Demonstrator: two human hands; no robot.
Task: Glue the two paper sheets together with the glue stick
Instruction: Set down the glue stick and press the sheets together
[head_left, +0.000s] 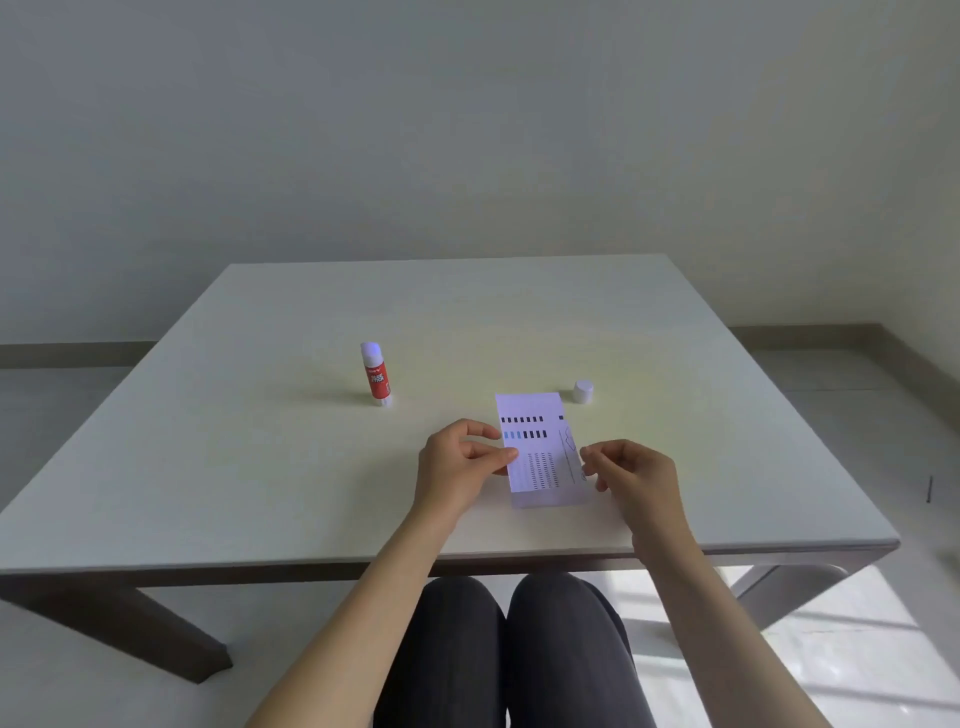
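Both hands (545, 467) pinch the printed paper sheets' (540, 457) side edges.

Matt printed paper sheets (540, 452), glossy red plastic glue stick (376, 375), white plastic cap (583, 391), smooth matt table (260, 441)

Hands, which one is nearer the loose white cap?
The right hand: the cap stands beyond it, right of the paper; the left hand is across the paper, toward the glue stick.

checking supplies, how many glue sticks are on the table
1. The glue stick stands upright left of the paper, uncapped; its cap sits apart, right of the paper's far corner. Nothing on the table seems big enough to hide another.
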